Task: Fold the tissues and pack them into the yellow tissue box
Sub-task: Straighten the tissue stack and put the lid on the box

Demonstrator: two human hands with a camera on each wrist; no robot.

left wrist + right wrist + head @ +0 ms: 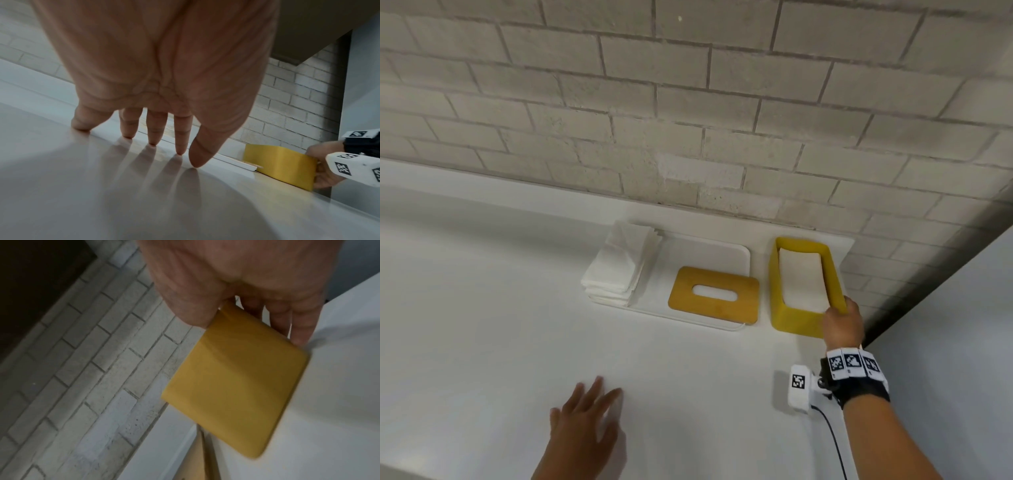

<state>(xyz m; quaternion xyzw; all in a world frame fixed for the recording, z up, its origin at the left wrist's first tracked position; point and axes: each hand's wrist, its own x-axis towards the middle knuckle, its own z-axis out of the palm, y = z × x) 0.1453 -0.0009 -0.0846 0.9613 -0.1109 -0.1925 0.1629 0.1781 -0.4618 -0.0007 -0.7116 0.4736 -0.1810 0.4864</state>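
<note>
yellow tissue box (796, 317) | right hand (842, 323) grasps its near corner (likely steadying or repositioning it for packing) | left hand (585, 421) released, fingers spread on counter (482, 325)

Yellow tissue box (796, 318), open-topped, rounded corners, upright on the white counter at about 3 o'clock in the head view, long axis toward the brick wall. Folded white tissue (803, 279) lies flat inside it. Right hand (842, 322) grips its near right corner, thumb on the outer wall. Stack of white tissues (616, 265), loosely layered, at 9 o'clock of the box, well apart. Wooden lid (714, 294) with an oval slot lies flat between them.
</note>
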